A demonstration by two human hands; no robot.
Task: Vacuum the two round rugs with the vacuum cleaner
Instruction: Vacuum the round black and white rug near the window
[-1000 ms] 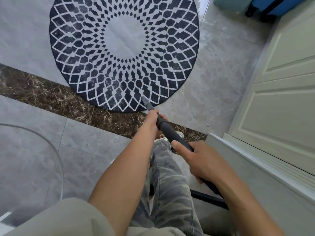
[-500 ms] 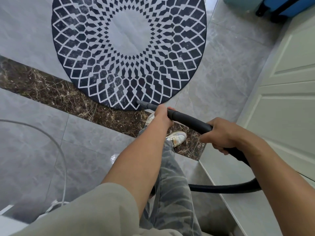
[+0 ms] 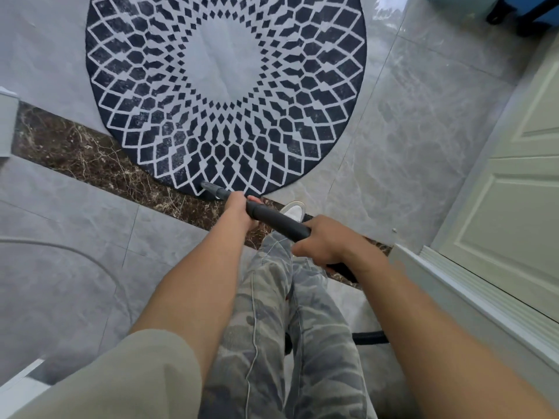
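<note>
A round rug (image 3: pixel 225 92) with a black and white diamond pattern lies on the grey tile floor ahead of me. Both hands hold the black vacuum wand (image 3: pixel 275 220). My left hand (image 3: pixel 239 210) grips it near the front, and my right hand (image 3: pixel 323 241) grips it farther back. The narrow nozzle tip (image 3: pixel 208 186) touches the rug's near edge. A stretch of black hose (image 3: pixel 369 338) shows behind my right forearm. Only one rug is in view.
A white panelled door (image 3: pixel 511 213) and its raised sill (image 3: pixel 472 300) stand on the right. A blue suitcase (image 3: pixel 526 10) sits at the top right. A curved clear table edge (image 3: pixel 90 261) arcs at the left. My legs and a white shoe (image 3: pixel 293 211) are below the wand.
The nozzle has swung left along the rug's near edge. My right hand has shifted on the wand, and the view has moved closer over the rug.
</note>
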